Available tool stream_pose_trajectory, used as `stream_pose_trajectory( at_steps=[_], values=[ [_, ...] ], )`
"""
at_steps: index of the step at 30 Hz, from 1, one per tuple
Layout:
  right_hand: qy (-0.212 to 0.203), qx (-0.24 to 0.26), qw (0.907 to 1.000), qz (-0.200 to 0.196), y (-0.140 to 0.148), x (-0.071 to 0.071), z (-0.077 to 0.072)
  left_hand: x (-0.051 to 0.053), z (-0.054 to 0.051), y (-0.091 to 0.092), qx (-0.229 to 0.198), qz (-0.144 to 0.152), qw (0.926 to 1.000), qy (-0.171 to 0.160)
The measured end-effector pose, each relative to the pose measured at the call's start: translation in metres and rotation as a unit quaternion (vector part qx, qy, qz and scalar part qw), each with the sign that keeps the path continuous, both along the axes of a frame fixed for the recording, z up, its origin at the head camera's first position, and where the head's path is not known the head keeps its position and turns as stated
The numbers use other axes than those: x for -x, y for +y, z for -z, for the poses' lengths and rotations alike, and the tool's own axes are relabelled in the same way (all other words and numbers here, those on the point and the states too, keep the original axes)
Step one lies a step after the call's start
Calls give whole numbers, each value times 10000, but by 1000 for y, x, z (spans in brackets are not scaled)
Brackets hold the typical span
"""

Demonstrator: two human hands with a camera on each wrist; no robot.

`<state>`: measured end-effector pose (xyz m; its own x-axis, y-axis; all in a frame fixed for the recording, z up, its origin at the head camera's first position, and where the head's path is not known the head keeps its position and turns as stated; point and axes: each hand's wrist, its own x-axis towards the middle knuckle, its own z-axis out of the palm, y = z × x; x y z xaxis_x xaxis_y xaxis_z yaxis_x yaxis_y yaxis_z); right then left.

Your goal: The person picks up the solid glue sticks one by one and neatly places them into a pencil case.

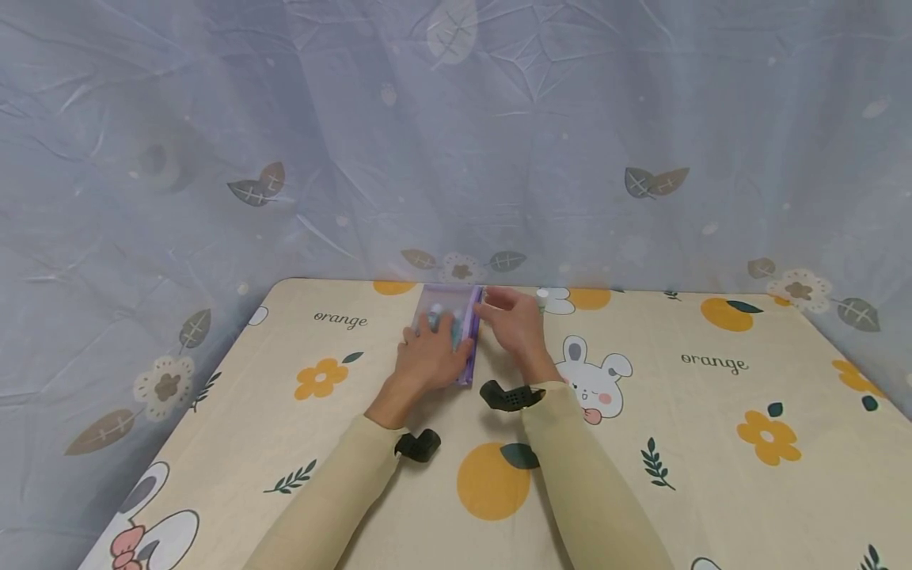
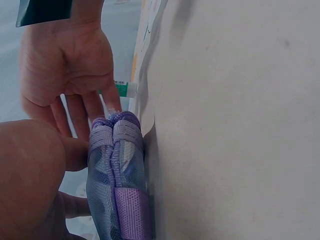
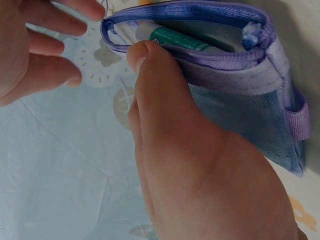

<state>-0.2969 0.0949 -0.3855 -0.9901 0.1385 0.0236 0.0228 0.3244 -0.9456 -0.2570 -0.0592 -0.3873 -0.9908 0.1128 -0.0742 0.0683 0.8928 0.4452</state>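
Note:
A purple-trimmed mesh zip pouch (image 1: 468, 332) lies on the table with its zipped edge undone and gaping. Through that mouth, in the right wrist view, a green-and-white tube (image 3: 182, 39) shows inside. My left hand (image 1: 431, 356) rests on the pouch's upper face with fingers spread; its thumb (image 3: 142, 52) lies at the mouth's rim. Beside the far end of the zip is my right hand (image 1: 514, 321), fingers and thumb apart. One right fingertip is close to the zip's end; whether it touches there I cannot tell.
Just right of my right hand stands a small white-capped thing (image 1: 543, 298); the left wrist view shows a green tube with a white cap (image 2: 125, 89). A patterned cloth (image 1: 606, 475) covers the table. At its back edge hangs a grey-blue curtain (image 1: 456, 158).

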Motion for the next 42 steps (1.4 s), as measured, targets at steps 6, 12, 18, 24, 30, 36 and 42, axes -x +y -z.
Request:
stream_pose_trajectory(
  at_steps=[6,12,18,24,30,36,42],
  values=[
    [505,316,9982,-122,2,-1,-3,0,0,-1,-26,-4,10000,9],
    [915,390,9949,-196,2,-3,-8,5,7,-1,-113,-18,9999,51],
    [994,486,9938,-122,5,-4,-13,10,13,0,-116,-44,9999,74],
    [1083,589,9924,-50,7,-4,-18,0,1,0,-83,-7,10000,-25],
    [1252,707,9895,-139,11,-4,-22,-2,-3,0,-62,5,10000,-45],
    [1265,760,9890,-112,15,-6,-27,-1,-2,0,-73,5,10000,-54],
    [1331,672,9888,-73,18,-8,-30,-1,-1,0,-41,11,10000,-44]
  ],
)
